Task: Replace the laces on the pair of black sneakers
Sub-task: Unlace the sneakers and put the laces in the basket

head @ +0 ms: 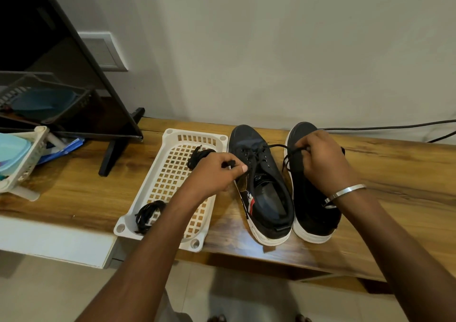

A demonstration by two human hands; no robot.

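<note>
Pinching one lace [274, 147] end each, left hand [217, 173] and right hand [320, 159] work the left sneaker [261, 188], frame center on bench [394, 173]. Lace looks limp, light; likely best gripped near the tip. Spare laces [149, 214] in white basket [170, 173].

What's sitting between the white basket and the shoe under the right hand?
The other black sneaker, laced, beside the basket; head view shows it.

Wooden bench [370, 173] — glossy, grained, set against a plain off-white wall [271, 50]. Dark television [61, 62] on black feet at left. White switch plate [103, 50] behind it. Black cable [394, 126] along the wall — pale tiled floor [49, 292] below.
</note>
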